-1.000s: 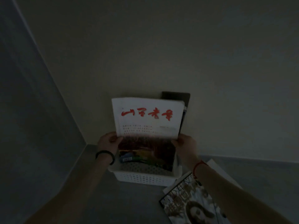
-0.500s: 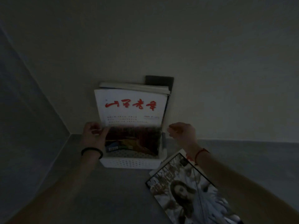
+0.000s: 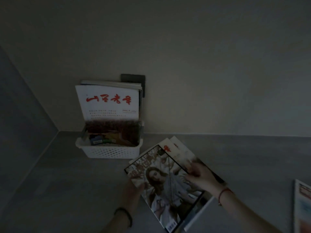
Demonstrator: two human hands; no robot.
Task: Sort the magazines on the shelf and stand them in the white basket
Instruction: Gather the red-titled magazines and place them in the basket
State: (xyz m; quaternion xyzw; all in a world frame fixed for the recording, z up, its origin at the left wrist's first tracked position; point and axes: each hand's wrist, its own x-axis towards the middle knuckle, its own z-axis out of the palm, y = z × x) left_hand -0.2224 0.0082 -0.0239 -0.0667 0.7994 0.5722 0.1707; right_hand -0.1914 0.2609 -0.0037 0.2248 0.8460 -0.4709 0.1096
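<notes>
A white perforated basket (image 3: 111,153) stands against the back wall, with several magazines upright in it. The front one is a white magazine with red characters (image 3: 109,102). To its right, a stack of magazines lies flat on the grey shelf; the top one has a woman on its cover (image 3: 163,185). My left hand (image 3: 133,186) touches that cover's left edge. My right hand (image 3: 198,174) rests on its right edge, fingers curled over it. Whether either hand grips the magazine is unclear in the dim light.
A dark plate (image 3: 133,78) is fixed to the wall behind the basket. Another magazine (image 3: 303,206) lies at the far right edge of the shelf. A side wall closes the shelf on the left. The scene is very dim.
Both hands let go of the white magazine, which now stands in the basket. They moved down and right onto the top magazine of the flat stack.
</notes>
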